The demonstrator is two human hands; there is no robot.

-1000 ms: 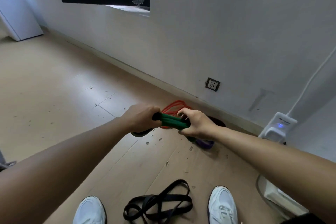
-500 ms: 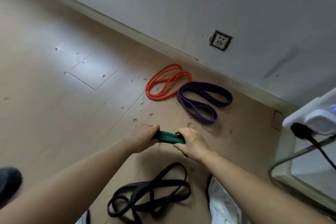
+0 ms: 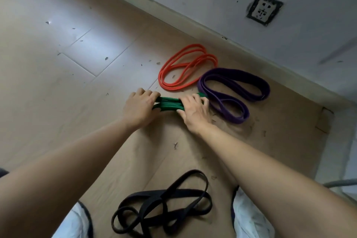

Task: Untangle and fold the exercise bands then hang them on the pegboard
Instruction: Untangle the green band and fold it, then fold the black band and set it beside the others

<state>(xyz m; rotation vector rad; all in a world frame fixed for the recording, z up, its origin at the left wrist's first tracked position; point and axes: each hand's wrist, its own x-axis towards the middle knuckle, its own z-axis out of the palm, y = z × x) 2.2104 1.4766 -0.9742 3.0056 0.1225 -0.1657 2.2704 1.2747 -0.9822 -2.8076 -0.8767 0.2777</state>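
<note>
1. I see left hand (image 3: 139, 108) and right hand (image 3: 193, 112) still curled tight round the folded green band (image 3: 168, 105), one at each end.
2. Band now sits farther forward, low, just beside the purple band (image 3: 234, 119), clear of the black band (image 3: 154, 194).

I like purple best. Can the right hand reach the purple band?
Probably yes: the purple band lies just beside the right hand with nothing between, though that hand grips the green band.

green band (image 3: 168, 104): matt rubber | floor (image 3: 58, 83): smooth wood-look, slight sheen
</note>
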